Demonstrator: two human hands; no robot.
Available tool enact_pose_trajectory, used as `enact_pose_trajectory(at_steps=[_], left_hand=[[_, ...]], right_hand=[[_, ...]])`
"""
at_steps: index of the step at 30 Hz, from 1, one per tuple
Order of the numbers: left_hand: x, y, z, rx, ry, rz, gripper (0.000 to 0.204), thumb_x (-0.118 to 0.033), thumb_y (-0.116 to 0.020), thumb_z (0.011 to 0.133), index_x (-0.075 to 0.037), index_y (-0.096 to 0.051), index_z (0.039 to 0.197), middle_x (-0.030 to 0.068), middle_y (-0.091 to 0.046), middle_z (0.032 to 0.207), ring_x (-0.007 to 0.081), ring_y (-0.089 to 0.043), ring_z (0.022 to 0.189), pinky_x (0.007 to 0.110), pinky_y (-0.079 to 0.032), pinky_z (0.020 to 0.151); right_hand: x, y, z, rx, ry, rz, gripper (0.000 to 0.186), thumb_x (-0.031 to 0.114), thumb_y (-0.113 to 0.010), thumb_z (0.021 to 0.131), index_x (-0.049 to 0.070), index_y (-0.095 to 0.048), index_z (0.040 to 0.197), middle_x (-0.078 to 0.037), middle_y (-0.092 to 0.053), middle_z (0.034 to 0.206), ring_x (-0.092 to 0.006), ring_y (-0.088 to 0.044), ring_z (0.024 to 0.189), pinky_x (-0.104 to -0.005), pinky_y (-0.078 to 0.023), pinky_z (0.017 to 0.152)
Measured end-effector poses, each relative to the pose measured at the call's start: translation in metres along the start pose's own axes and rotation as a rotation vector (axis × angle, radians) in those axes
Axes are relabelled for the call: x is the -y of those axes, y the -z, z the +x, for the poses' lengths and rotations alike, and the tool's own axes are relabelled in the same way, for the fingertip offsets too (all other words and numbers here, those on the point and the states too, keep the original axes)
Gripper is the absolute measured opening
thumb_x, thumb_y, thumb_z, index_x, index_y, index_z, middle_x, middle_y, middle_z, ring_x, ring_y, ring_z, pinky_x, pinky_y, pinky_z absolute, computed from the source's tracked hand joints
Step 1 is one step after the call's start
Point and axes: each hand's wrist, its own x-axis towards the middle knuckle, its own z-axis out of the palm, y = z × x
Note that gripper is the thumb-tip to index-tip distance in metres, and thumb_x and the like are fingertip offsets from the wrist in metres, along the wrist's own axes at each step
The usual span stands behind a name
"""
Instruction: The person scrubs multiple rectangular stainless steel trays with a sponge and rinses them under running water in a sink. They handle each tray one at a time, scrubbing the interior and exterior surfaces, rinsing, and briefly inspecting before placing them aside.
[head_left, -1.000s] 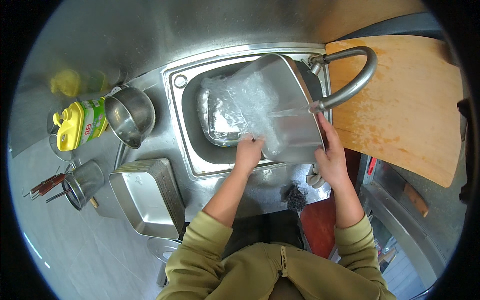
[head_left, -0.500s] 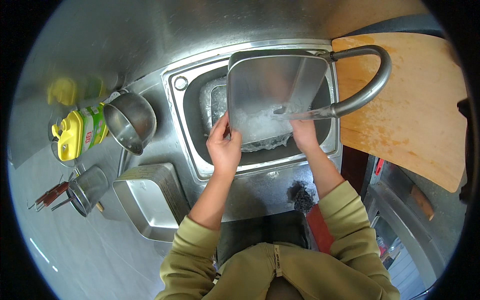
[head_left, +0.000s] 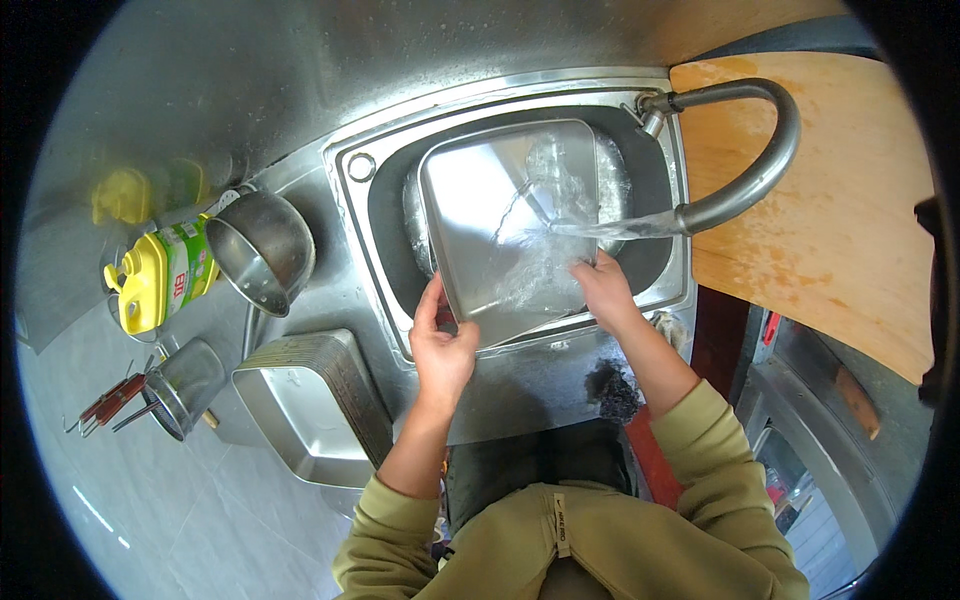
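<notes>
Pan (head_left: 480,205), gripped by left hand (head_left: 443,347) and right hand (head_left: 608,292), partly blocks sink (head_left: 388,205) and perhaps another vessel (head_left: 614,190).

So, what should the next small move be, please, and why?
Perhaps shift the pan slightly right: the stream from the faucet lands right of its middle, away from its left side, and the left hand and right hand hold its edges.

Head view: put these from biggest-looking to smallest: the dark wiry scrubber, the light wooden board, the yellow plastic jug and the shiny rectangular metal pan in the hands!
1. Light wooden board
2. Shiny rectangular metal pan
3. Yellow plastic jug
4. Dark wiry scrubber
That's only how they look here.
</notes>
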Motion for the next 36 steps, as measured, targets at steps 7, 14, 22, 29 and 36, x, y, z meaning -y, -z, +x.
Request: enact_pose_trajectory(at_steps=[7, 14, 22, 29, 36], left_hand=[[0.005, 0.008, -0.016, -0.019, 0.083, -0.042, 0.066, 0.011, -0.055, 0.073, 0.001, -0.049, 0.138, 0.0062, -0.065, 0.109, 0.0146, -0.061, 0.097, 0.028, -0.047, 0.090], [0.003, 0.007, -0.022, -0.042, 0.046, -0.034, 0.067, 0.011, -0.054, 0.073, 0.001, -0.048, 0.139, 0.0068, -0.065, 0.111, 0.0148, -0.061, 0.097, 0.028, -0.048, 0.090], [0.000, 0.004, -0.034, -0.011, 0.008, 0.013, 0.076, 0.012, -0.058, 0.071, -0.002, -0.041, 0.144, 0.0090, -0.062, 0.116, 0.0165, -0.060, 0.105, 0.030, -0.047, 0.092], [-0.012, 0.009, -0.036, 0.056, -0.018, -0.032, 0.091, 0.013, -0.058, 0.071, -0.005, -0.022, 0.153, 0.0125, -0.051, 0.132, 0.0216, -0.058, 0.112, 0.032, -0.047, 0.095], [-0.042, 0.011, -0.046, 0.086, -0.106, 0.060, 0.095, 0.014, -0.057, 0.071, -0.004, -0.017, 0.156, 0.0176, -0.043, 0.147, 0.0230, -0.061, 0.113, 0.034, -0.049, 0.095]], right_hand=[[0.005, 0.002, -0.017, 0.029, 0.082, -0.034, 0.031, 0.016, -0.055, 0.089, -0.002, -0.060, 0.113, -0.010, -0.066, 0.093, -0.0179, -0.059, 0.085, -0.0319, -0.046, 0.082], [0.005, 0.003, -0.016, 0.066, -0.018, -0.007, 0.026, 0.009, -0.053, 0.093, -0.001, -0.060, 0.115, -0.003, -0.065, 0.101, -0.0110, -0.056, 0.092, -0.0277, -0.045, 0.085], [0.006, -0.003, 0.000, 0.009, -0.032, -0.038, 0.030, 0.018, -0.055, 0.090, -0.004, -0.060, 0.110, -0.008, -0.066, 0.093, -0.0120, -0.057, 0.086, -0.0287, -0.045, 0.080], [0.041, -0.020, 0.020, -0.001, 0.133, 0.202, 0.035, 0.016, -0.060, 0.091, -0.003, -0.059, 0.120, -0.007, -0.065, 0.104, -0.0121, -0.057, 0.095, -0.0280, -0.045, 0.087], [0.041, -0.040, 0.038, 0.054, 0.154, 0.310, 0.033, 0.012, -0.057, 0.093, -0.003, -0.057, 0.123, -0.007, -0.063, 0.110, -0.0131, -0.056, 0.101, -0.0283, -0.042, 0.094]])
